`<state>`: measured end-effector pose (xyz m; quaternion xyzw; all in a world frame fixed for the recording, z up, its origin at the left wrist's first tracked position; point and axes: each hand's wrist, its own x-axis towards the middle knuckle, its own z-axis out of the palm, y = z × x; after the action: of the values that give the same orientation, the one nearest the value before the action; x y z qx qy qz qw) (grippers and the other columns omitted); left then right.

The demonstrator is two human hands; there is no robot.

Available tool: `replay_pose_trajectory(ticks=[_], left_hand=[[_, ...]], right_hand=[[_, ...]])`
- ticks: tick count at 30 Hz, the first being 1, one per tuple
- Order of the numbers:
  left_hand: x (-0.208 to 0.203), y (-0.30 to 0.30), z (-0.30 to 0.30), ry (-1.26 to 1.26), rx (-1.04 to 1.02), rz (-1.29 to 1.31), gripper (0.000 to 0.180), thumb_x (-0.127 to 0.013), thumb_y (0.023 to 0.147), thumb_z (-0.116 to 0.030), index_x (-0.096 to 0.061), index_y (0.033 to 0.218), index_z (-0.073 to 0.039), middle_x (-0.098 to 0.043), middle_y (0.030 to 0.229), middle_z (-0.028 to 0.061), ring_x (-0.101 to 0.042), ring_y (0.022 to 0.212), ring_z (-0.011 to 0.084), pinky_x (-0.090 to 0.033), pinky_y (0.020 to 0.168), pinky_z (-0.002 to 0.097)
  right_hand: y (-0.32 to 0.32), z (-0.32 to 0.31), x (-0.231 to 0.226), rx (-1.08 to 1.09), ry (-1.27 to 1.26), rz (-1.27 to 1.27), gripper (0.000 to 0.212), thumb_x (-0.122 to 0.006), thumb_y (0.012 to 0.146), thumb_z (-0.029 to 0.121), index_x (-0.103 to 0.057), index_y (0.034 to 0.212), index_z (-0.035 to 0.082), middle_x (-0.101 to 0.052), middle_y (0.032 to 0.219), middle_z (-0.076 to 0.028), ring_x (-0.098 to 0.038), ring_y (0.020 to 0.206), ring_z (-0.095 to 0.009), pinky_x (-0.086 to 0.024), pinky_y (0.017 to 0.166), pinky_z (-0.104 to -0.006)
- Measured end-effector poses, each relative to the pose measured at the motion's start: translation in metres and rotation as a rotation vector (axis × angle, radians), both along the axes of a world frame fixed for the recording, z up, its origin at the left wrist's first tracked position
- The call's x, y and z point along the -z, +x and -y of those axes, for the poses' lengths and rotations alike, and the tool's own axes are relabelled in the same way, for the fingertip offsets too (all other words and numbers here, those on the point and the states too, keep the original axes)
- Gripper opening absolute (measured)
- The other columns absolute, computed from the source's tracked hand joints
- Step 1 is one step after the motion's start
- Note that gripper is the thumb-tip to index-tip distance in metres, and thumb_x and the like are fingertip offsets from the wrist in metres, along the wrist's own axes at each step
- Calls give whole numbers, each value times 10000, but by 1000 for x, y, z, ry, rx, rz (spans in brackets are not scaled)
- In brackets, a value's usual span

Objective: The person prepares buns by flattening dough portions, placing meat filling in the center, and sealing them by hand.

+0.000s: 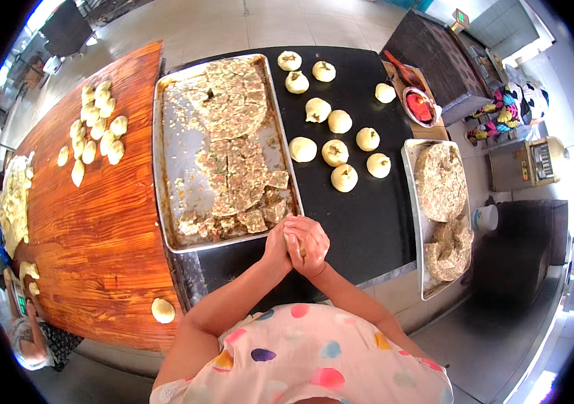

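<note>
My left hand (277, 244) and my right hand (314, 237) are cupped together in front of me, fingers wrapped round a dough ball (302, 252). Only a small pale yellow part of that ball shows between the palms. Just beyond my hands is the near right corner of a large metal tray (281, 128), which holds a flattened, crumbly brown filling (240, 155) cut into squares. Several round filled dough balls (335, 153) sit on the black work surface (368, 222) beyond my right hand; some have a pinched, darker top.
On the left, a wooden table (98, 236) carries a cluster of dough pieces (91, 124), one lone piece (163, 310) and a big dough mass (14, 202). A smaller tray (428, 286) of filling and a bowl of red paste (420, 106) stand right. Another person (31, 343) works at far left.
</note>
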<state>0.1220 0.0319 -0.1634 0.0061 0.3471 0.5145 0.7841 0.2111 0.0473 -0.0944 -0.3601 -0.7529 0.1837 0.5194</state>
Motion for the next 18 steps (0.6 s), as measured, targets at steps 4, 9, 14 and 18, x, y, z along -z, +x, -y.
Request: replay_pose_trajectory(ticks=[4,9,14,18], left_hand=[[-30,13,-37,-3,15,93,458,-411,1005,-488,-549,1200,-97,-600,1176,76,-588,1127,224,-483,981,417],[-67,3,-55,112,36,-214,507,-423,1031,-422,-460,1351,-32,-567,1292,155,-586,1157,269,-465,1013,421],[-40,-108,42,-123,-239,-858,351,-563,995,-268,-604,1211,6,-647,1159,107,-629,1062,188,-490,945,332],[-9,-230,123,-254,-435,-1535,265,-586,973,-203,-642,1155,-20,-669,1118,113,-647,1013,196,-496,899,316]], right_hand=[[23,-38,8,3,-206,-155,95,-587,902,40,-670,885,-3,-679,950,-160,-669,896,-306,-536,831,-384],[64,-142,-25,322,-438,-492,416,-470,1011,318,-675,874,-17,-694,955,-117,-631,869,-188,-496,835,-326],[122,-309,6,458,112,-385,272,-508,1022,298,-596,1019,41,-599,999,-63,-541,913,-195,-452,858,-336],[279,-376,102,442,-508,1059,328,-531,969,292,-636,1261,187,-679,1183,-92,-681,996,-282,-519,882,-386]])
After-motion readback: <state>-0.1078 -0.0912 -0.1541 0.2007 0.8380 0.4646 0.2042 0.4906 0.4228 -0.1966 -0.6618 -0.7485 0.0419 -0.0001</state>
